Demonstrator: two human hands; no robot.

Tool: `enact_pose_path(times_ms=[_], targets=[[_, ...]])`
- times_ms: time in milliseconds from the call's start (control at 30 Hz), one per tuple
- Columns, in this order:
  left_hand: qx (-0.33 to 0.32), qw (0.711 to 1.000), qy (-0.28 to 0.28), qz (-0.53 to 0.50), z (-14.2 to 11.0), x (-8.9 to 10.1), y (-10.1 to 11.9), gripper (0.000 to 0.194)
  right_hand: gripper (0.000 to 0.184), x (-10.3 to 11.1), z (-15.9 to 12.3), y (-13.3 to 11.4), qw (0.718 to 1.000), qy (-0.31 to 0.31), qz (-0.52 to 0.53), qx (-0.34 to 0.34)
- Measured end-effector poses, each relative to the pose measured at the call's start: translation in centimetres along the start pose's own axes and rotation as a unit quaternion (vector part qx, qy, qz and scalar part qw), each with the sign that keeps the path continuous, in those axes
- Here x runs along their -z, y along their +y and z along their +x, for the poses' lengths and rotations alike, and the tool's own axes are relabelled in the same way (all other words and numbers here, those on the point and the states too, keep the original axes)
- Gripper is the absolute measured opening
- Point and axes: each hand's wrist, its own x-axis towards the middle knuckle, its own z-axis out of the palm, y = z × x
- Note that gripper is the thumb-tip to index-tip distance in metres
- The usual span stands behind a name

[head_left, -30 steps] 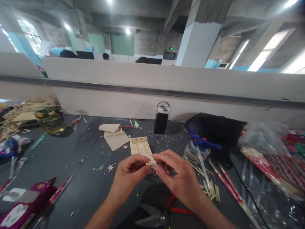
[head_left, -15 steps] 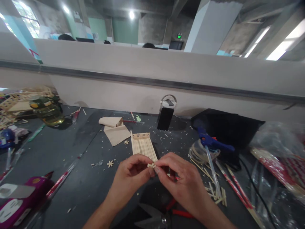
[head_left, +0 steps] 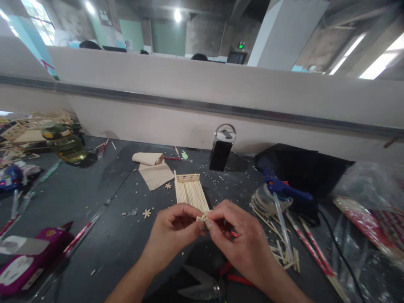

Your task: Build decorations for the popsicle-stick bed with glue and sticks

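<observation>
My left hand (head_left: 172,233) and my right hand (head_left: 241,240) meet fingertip to fingertip over the dark table (head_left: 94,198). Between them they pinch a tiny star-shaped piece of pale wooden sticks (head_left: 202,218). Just beyond the fingers lies a flat panel of glued wooden sticks (head_left: 191,192) with a small rail at its far end. Two similar little stick stars (head_left: 146,213) lie loose on the table to the left.
Scissors with red handles (head_left: 208,286) lie below my hands. A blue glue gun (head_left: 284,191), loose sticks (head_left: 284,252) and a black bag (head_left: 299,168) are on the right. A black bottle (head_left: 221,151), folded paper (head_left: 153,170), a pink box (head_left: 28,261) and an oil bottle (head_left: 65,145) are around.
The view has tilted slightly, shifting the scene. My hands keep pinching the small stick star in the same place, with only small finger movements.
</observation>
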Motion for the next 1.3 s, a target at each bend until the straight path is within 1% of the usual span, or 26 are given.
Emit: enact_pose_path(times_ms=[267, 533, 700, 800, 933, 1000, 1033, 1100, 1133, 1200, 1300], targets=[[-0.005, 1.000, -0.003, -0.001, 0.1, 0.2, -0.3, 0.011, 0.015, -0.1, 0.1, -0.3, 1.000, 0.009, -0.005, -0.001], [-0.040, 0.999, 0.002, 0.032, 0.0, 0.1, -0.4, 0.007, 0.015, -0.5, -0.2, -0.3, 1.000, 0.016, -0.005, -0.023], [-0.059, 0.998, -0.004, 0.038, -0.1, 0.0, -0.4, 0.006, 0.015, -0.9, -0.3, -0.7, 0.998, 0.043, 0.001, -0.046], [-0.075, 0.997, -0.020, 0.025, -0.3, 0.0, -0.4, 0.005, 0.014, -0.9, -0.2, -0.9, 0.995, 0.058, 0.023, -0.078], [-0.071, 0.995, -0.054, -0.043, -0.4, 0.3, -0.5, 0.007, 0.016, 0.2, -0.1, -1.1, 0.978, 0.079, 0.116, -0.156], [-0.060, 0.993, -0.058, -0.082, -0.3, 0.5, -0.6, 0.007, 0.019, 0.7, -0.5, -0.9, 0.974, 0.047, 0.131, -0.179], [-0.054, 0.992, -0.060, -0.101, -0.3, 0.5, -0.6, 0.007, 0.019, 0.7, -0.8, -0.7, 0.978, 0.018, 0.113, -0.177], [-0.041, 0.987, -0.072, -0.135, -0.1, 0.4, -0.8, 0.007, 0.020, 0.2, -1.8, 0.1, 0.986, -0.051, 0.019, -0.157], [-0.036, 0.985, -0.080, -0.150, 0.0, 0.4, -0.8, 0.007, 0.019, -0.3, -2.4, 0.6, 0.986, -0.082, -0.045, -0.141], [-0.023, 0.981, -0.097, -0.166, 0.2, 0.1, -0.7, 0.006, 0.016, -1.8, -3.6, 1.8, 0.966, -0.141, -0.176, -0.127], [-0.007, 0.979, -0.120, -0.168, 0.4, -0.3, -0.1, 0.005, 0.014, -4.1, -5.1, 3.6, 0.950, -0.165, -0.232, -0.125]])
